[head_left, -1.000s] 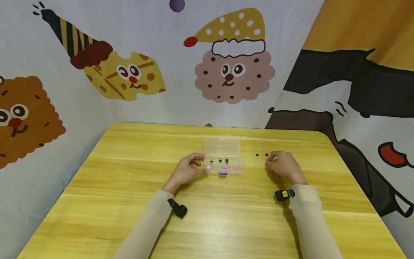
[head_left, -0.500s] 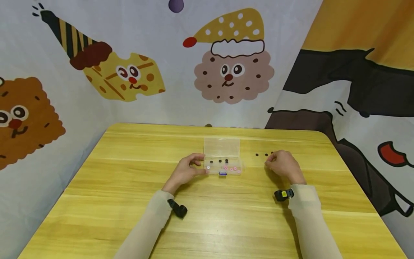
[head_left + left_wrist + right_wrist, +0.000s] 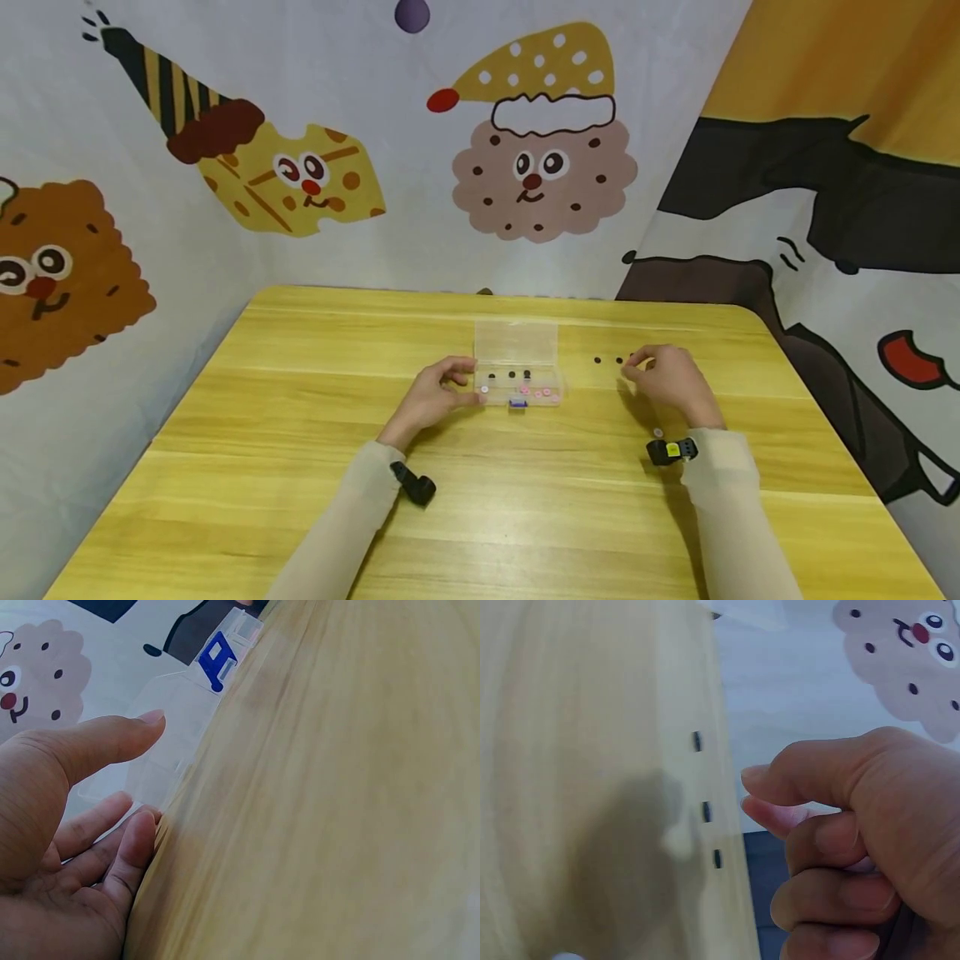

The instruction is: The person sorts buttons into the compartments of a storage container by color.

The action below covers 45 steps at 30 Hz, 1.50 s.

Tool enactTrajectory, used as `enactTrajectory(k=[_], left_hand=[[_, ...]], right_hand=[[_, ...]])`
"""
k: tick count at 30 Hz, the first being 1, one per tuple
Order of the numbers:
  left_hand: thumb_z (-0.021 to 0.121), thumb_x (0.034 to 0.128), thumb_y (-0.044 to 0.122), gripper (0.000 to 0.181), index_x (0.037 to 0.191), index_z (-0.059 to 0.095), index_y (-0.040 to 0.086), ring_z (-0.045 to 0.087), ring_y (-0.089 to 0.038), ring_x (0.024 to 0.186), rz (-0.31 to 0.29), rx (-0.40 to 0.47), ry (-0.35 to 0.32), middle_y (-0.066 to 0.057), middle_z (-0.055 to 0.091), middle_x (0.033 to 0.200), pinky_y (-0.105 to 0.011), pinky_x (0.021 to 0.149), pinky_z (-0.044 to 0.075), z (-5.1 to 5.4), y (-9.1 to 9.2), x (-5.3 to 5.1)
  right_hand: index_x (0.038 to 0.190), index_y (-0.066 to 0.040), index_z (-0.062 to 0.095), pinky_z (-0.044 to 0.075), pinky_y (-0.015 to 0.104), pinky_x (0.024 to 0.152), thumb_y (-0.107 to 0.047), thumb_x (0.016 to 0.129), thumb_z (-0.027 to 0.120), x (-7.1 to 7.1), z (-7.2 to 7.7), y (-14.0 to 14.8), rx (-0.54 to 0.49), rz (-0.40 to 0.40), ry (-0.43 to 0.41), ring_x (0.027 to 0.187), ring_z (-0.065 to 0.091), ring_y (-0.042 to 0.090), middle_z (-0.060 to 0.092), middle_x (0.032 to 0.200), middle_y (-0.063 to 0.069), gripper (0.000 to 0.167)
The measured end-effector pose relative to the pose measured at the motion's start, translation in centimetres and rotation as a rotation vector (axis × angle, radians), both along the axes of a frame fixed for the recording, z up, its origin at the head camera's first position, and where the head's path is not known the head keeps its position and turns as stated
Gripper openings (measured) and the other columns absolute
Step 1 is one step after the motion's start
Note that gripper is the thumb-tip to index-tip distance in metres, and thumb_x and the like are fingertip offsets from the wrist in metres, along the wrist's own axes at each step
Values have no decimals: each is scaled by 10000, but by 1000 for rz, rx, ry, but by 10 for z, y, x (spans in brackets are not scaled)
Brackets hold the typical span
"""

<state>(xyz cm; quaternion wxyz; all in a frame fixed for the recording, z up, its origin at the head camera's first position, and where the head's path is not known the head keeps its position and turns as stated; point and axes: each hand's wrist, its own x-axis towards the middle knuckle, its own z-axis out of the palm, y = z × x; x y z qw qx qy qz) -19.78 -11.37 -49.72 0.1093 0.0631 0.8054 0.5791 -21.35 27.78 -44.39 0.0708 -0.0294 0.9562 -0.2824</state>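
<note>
A clear plastic compartment box (image 3: 516,343) stands with its lid raised in the head view. My left hand (image 3: 431,398) holds its left end between thumb and fingers; the left wrist view shows the thumb over the box's blue latch (image 3: 217,660) side. Black buttons (image 3: 512,374) lie in the back compartments, pink buttons (image 3: 546,392) and a white button (image 3: 484,389) in the front ones. My right hand (image 3: 671,383) hovers right of the box, fingers curled, thumb and index tips almost meeting, nothing visible between them. Beside it, black buttons (image 3: 707,811) lie in a row.
Another white button (image 3: 657,432) lies on the wooden table (image 3: 495,517) near the right wrist's camera strap (image 3: 671,452). Behind the table's far edge hangs a cloth (image 3: 420,258) printed with cartoon figures.
My right hand has shifted slightly right. The white thing at its fingertips a second ago no longer shows there, and a white button now shows on the table by the wrist. My left hand stays put.
</note>
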Motion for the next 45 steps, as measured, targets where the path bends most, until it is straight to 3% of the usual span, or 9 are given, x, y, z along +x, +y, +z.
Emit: enactTrajectory(k=[8, 25, 31, 39, 45], left_hand=[[884, 819, 262, 620, 1382, 630, 203, 573, -236, 1148, -3, 1, 0, 1, 647, 1341, -439, 980, 460, -4, 0, 0], [878, 826, 256, 610, 1380, 631, 193, 573, -230, 1141, 1, -3, 6, -7, 647, 1341, -424, 968, 464, -1, 1, 1], [878, 826, 252, 605, 1375, 634, 185, 574, -231, 1139, 3, -11, 9, -13, 650, 1334, -417, 959, 467, 1, 1, 1], [882, 821, 264, 616, 1379, 631, 189, 569, -234, 1143, -4, -8, 5, -9, 648, 1332, -410, 958, 462, 2, 0, 1], [882, 822, 261, 619, 1383, 630, 191, 568, -239, 1145, -7, -6, 4, -11, 646, 1340, -408, 952, 461, 0, 0, 0]], right_hand=[[1123, -58, 728, 360, 280, 460, -306, 991, 672, 8, 5, 6, -29, 4, 19, 474, 382, 131, 486, 542, -12, 287], [1051, -102, 741, 299, 242, 443, -293, 973, 706, 39, -1, 37, 31, 89, 30, 444, 288, 78, 376, 529, -58, 209], [1021, -151, 744, 273, 226, 452, -286, 948, 740, 52, -2, 45, 42, 132, 5, 459, 248, 54, 328, 544, -88, 154], [1050, -170, 733, 309, 229, 502, -378, 895, 797, 64, -6, 50, 68, 150, -73, 524, 324, 54, 374, 593, -80, 267], [1033, -185, 731, 291, 227, 491, -314, 908, 790, 67, -10, 51, 68, 169, -61, 505, 261, 48, 301, 583, -94, 189]])
